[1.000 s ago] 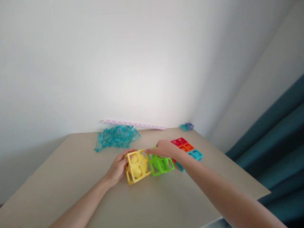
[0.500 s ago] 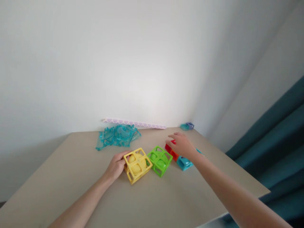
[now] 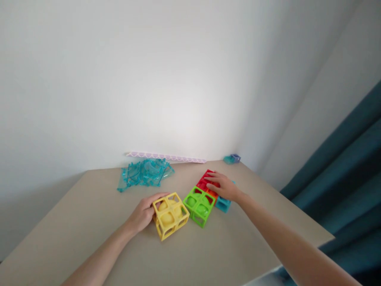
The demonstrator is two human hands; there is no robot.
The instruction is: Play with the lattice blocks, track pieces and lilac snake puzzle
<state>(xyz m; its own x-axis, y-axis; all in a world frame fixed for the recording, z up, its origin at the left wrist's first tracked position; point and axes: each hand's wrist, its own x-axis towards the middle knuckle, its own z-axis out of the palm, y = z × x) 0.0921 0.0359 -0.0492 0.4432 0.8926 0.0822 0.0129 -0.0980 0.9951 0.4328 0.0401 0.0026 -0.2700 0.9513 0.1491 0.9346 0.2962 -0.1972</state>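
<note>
- Beige table [image 3: 89, 222], pushed into a wall corner.
- Yellow cage cube [image 3: 171, 215] and green cage cube [image 3: 199, 205] just beside each other, mid-table.
- Red block [image 3: 204, 182] and blue block [image 3: 222, 203] right behind the green one.
- Clear teal pieces [image 3: 144, 174] heaped farther back.
- Pale purple strip [image 3: 166, 156] along the wall.
- Small teal and purple bits [image 3: 233, 159] in the far corner.

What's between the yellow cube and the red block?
Only the green cube lies between the yellow cube and the red block, as the head view shows.

Single head view, looking forward-down over table [image 3: 89, 222], mid-range.
</note>
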